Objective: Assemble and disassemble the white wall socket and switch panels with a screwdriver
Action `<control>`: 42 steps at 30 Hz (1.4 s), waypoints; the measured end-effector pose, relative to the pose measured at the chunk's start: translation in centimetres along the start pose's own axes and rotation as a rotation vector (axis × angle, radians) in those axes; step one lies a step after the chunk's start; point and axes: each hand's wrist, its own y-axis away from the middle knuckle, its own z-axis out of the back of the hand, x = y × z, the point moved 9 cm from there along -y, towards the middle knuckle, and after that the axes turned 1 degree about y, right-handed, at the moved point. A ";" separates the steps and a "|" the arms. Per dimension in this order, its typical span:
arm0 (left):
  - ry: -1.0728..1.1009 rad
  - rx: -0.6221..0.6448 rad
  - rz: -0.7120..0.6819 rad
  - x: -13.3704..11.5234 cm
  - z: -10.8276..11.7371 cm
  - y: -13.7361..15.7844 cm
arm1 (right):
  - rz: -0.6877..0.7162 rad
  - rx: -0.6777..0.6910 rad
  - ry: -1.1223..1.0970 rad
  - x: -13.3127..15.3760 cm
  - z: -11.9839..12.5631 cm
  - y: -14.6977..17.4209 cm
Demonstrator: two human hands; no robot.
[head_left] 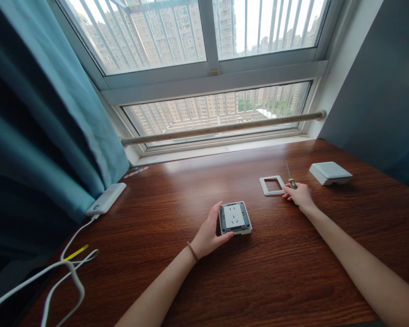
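The left hand (pixel 207 235) grips the socket (pixel 233 216) on the tabletop (pixel 177 190), the right hand (pixel 301 197) a screwdriver (pixel 292 183) beside the frame (pixel 262 186) at two o'clock: seemingly screw-work setup, calling next for careful tip alignment.

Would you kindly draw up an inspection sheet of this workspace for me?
Surface: brown wood-grain table, glare near the window.
Work items: socket with its grey border exposed; white frame, apart from it; screwdriver.
Clutter: white square box at right; white device at left.
Grip: left hand holds the socket's edges; right hand holds the screwdriver beside the frame.
Cables: white cable, loosely looped by a yellow strip; a plug sits in the device.
Surroundings: blue curtain, left; bar across the window; buildings outside.
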 end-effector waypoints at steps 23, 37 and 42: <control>0.010 -0.006 0.031 0.6 -0.1 0.0 | 0.098 -0.023 0.164 1.0 0.1 0.7; -0.087 -0.024 0.018 0.5 0.0 0.0 | 0.430 -0.026 0.237 5.5 -0.7 4.3; -0.091 -0.024 0.020 0.5 0.0 0.0 | 0.503 0.139 0.096 6.7 -2.5 5.8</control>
